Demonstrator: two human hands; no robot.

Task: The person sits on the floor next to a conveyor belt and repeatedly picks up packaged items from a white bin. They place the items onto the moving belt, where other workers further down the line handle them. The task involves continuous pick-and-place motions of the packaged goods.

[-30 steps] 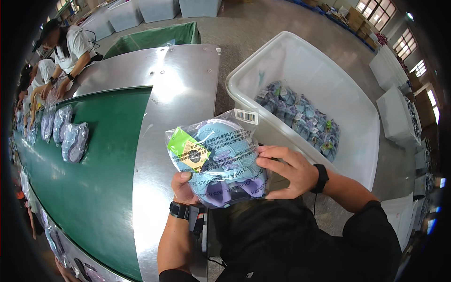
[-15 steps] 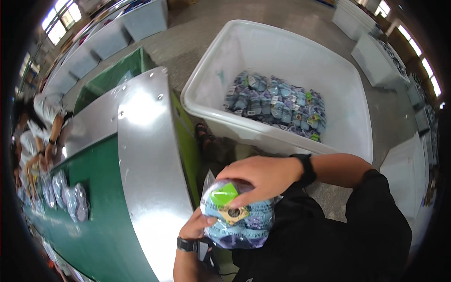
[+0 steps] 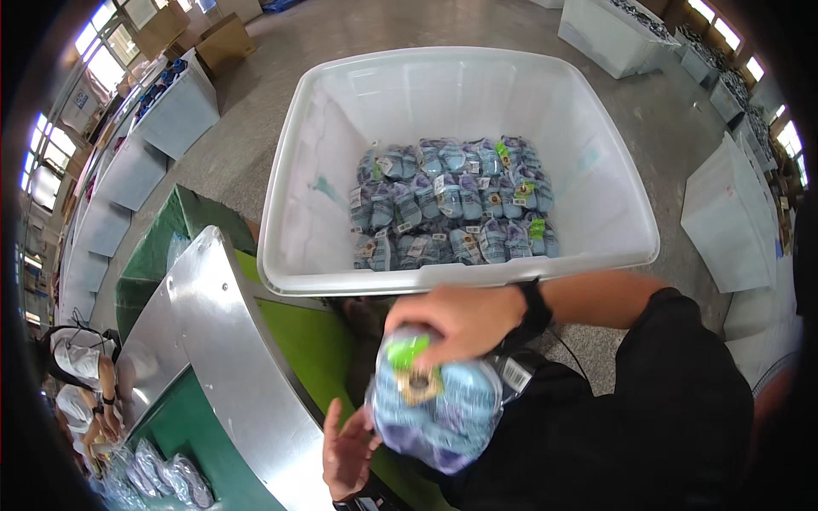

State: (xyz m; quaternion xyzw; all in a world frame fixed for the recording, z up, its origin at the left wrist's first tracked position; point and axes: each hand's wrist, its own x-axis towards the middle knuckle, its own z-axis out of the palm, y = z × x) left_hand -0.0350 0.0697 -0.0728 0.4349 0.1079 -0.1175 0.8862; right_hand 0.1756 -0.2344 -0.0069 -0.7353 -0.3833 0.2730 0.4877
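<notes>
The right hand (image 3: pixel 456 322) sits low in the middle of the frame. Its fingers are curled down over the top of a clear bag (image 3: pixel 436 410), holding it. The bag is full of soft blue and purple things, with a green tag and a round gold sticker near the top. It hangs in the air in front of the person's black shirt (image 3: pixel 613 426), below the big white bin (image 3: pixel 596 170). A black watch (image 3: pixel 535 308) is on the right wrist.

The left hand (image 3: pixel 348 453) is at the bottom of the frame, just to the left of the bag. Its palm is open and its fingers are spread out. The fingertips are right by the bag's lower left side, and I cannot tell if they touch it.

The white bin fills the top middle of the frame. Many more bags (image 3: pixel 452 204) of the same kind lie in a pile at its bottom.

At lower left, a shiny metal edge (image 3: pixel 230 358) curves beside a green belt (image 3: pixel 204 460). A few bags (image 3: pixel 162 473) lie on the belt at the far lower left. Another person (image 3: pixel 81 375) in a white top works there. More white bins (image 3: pixel 153 128) stand along the upper left and right side of the frame.
</notes>
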